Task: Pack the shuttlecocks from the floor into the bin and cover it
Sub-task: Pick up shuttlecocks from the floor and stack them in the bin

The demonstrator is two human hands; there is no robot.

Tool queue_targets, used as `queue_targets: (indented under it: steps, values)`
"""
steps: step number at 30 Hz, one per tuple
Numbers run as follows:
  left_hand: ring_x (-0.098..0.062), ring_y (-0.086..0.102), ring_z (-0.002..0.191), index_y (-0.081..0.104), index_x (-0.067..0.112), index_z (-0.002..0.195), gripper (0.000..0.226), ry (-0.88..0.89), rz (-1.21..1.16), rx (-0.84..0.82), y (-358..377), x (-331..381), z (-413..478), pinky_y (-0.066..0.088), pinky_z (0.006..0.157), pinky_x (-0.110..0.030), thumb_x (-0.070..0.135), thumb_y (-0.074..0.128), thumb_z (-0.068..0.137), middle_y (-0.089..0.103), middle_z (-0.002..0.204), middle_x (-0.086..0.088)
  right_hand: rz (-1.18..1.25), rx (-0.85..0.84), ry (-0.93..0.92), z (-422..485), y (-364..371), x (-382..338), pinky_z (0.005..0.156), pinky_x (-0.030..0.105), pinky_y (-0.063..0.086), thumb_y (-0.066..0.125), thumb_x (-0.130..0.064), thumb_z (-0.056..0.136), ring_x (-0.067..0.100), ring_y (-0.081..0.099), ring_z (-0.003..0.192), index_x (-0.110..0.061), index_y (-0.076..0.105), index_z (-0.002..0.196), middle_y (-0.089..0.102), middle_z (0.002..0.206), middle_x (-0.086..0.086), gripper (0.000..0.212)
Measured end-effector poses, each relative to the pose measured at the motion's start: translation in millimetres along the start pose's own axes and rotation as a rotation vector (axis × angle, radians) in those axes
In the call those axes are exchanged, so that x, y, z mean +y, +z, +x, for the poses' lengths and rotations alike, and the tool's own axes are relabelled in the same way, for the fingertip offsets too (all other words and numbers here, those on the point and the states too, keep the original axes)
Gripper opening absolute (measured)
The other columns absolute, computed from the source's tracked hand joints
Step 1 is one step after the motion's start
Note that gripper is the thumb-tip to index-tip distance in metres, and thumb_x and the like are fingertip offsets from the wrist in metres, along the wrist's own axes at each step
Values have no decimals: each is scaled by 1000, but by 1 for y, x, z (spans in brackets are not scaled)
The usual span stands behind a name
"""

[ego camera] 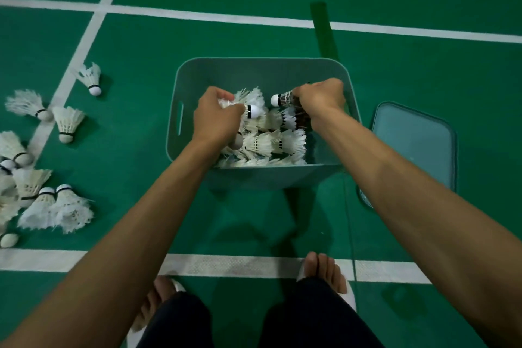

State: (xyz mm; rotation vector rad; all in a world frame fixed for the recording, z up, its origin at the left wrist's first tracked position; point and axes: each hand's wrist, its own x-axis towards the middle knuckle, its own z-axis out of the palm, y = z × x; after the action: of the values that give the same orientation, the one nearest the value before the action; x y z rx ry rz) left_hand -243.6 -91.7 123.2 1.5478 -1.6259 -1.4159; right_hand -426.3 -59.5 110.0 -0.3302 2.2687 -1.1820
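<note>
A: Where's the stock?
B: Some loose shuttlecocks (42,200) on the floor (135,127), left of the bin (268,178); the lid (415,144) is on the floor just right of it.
A: Hands?
B: Apart, inside the bin. The left hand (216,114) grips a white shuttlecock (251,111), the right hand (320,97) a dark shuttlecock (285,99). Best released low, corks aligned with the packed shuttlecocks (271,144), so feathers don't crush.

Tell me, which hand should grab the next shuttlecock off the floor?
Probably the left hand. The loose shuttlecocks lie on the floor left of the bin, on that hand's side. The right hand is over the bin's other side, nearer the lid. Both must first drop what they hold.
</note>
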Motion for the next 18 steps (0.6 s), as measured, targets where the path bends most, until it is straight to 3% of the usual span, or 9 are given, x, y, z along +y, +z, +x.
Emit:
queue_targets:
  steps: [3, 5, 7, 9, 12, 14, 18]
  values:
    - [-14, 54, 49, 59, 14, 110, 18, 13, 91, 8, -2, -2, 10, 45, 47, -26, 13, 58, 93, 62, 89, -4, -75, 0, -2, 10, 16, 1, 59, 28, 58, 76, -14, 87, 14, 66, 66, -6, 70, 90, 72, 83, 4, 10]
    - [-15, 54, 57, 64, 11, 101, 13, 20, 183, -25, -4, -3, 18, 43, 44, -22, 16, 57, 91, 65, 88, -2, -98, -27, -10, 15, 26, 2, 59, 24, 51, 76, -15, 88, 10, 60, 65, -7, 71, 91, 71, 84, 2, 10]
    - [-17, 56, 67, 66, 4, 97, 15, -12, 276, -127, -5, -6, 30, 47, 55, -23, 15, 57, 91, 68, 93, -9, -89, -83, 7, 20, 36, 2, 62, 26, 53, 76, -15, 88, 11, 61, 69, -7, 70, 94, 71, 87, 3, 11]
    - [-23, 58, 77, 68, -4, 101, 23, -86, 319, -257, -6, -8, 40, 48, 71, -33, 13, 59, 88, 70, 104, -21, -67, -148, 29, 24, 47, 1, 70, 31, 59, 77, -14, 88, 16, 66, 75, -5, 70, 93, 71, 88, 4, 12]
    - [-24, 50, 76, 67, -8, 106, 28, -211, 376, -422, -3, -7, 50, 41, 67, -36, 11, 62, 87, 60, 94, -17, -57, -249, 42, 28, 62, 0, 86, 43, 62, 78, -15, 86, 25, 71, 89, -4, 70, 92, 72, 90, 7, 15]
    - [-23, 47, 79, 68, -2, 97, 23, -237, 403, -460, 1, -3, 50, 38, 68, -36, 15, 64, 82, 53, 92, -13, -84, -320, 41, 27, 67, 0, 85, 45, 62, 78, -18, 86, 28, 72, 92, -3, 71, 95, 73, 93, 10, 18]
    - [-20, 55, 89, 70, -10, 94, 53, -191, 363, -474, 12, -9, 52, 43, 80, -37, 24, 60, 54, 63, 94, -12, -119, -392, 51, 28, 61, 7, 82, 44, 61, 77, -21, 88, 29, 73, 92, -4, 70, 96, 75, 98, 13, 21]
